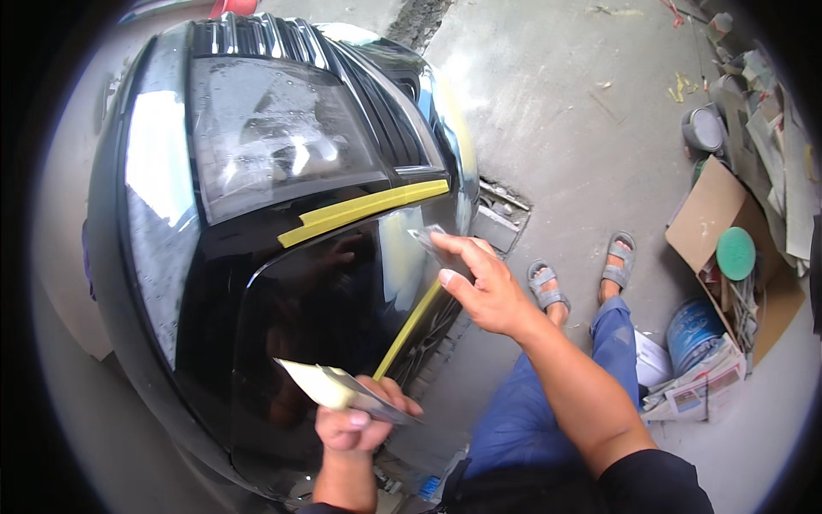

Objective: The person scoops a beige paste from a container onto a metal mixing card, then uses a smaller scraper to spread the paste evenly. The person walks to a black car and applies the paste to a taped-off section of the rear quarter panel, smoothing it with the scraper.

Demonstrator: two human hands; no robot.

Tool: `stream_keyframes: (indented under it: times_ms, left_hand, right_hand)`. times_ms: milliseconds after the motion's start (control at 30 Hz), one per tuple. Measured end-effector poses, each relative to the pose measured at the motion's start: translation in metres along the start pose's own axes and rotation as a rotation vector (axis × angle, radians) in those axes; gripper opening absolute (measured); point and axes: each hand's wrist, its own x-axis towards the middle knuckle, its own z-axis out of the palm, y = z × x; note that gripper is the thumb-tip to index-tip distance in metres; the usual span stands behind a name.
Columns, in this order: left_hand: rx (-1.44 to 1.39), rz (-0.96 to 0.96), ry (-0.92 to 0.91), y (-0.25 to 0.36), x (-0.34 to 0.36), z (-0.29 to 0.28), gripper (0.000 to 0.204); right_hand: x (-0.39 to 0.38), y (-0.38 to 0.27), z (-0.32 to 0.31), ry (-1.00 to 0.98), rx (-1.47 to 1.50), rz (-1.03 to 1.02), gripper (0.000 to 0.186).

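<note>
Two flat tools show in the head view, one in each of the person's hands. The left hand [364, 424] holds a thin plate [384, 408], grey and smooth at its near right end, with a pale yellow paste [317, 383] spread thickly over its far left part. Its thumb lies on top and the other fingers curl round the far edge, pinching the plate between them. The right hand [488, 287] pinches a small greyish blade [422, 236] between thumb and forefinger, the remaining fingers bent together behind.

The plate lies above the near part of a glossy dark car panel [312, 343]; its long axis runs from far left to near right, its pasted corner pointing left. The blade slants the same way, its free edge pointing far left, just beside a pale, streaky patch [401, 257] on the panel. One yellow tape strip [364, 212] runs on the far side of that patch, another, narrower strip [407, 334] on the near side.

Much of the blade is covered by the right fingers, and whether it touches the panel I cannot tell. The plate's underside is hidden, and the left forearm is cut off at the near edge
</note>
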Motion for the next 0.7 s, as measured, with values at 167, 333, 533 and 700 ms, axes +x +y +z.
stream_keyframes:
  times_ms: [167,333,533,700]
  left_hand:
    - [-0.072,-0.097,0.015,-0.048,-0.009,-0.019,0.039]
    - [-0.111,-0.170,0.101,-0.061,-0.014,-0.027,0.030]
    - [-0.234,-0.080,0.096,-0.067,-0.016,-0.033,0.037]
    - [-0.109,-0.101,-0.007,-0.065,-0.015,-0.041,0.039]
  right_hand:
    - [0.015,0.014,0.022,0.090,-0.060,-0.148,0.040]
    - [0.022,0.016,0.029,0.124,-0.119,-0.185,0.040]
    - [0.025,0.017,0.038,0.142,-0.112,-0.219,0.040]
    - [0.028,0.015,0.043,0.172,-0.119,-0.240,0.040]
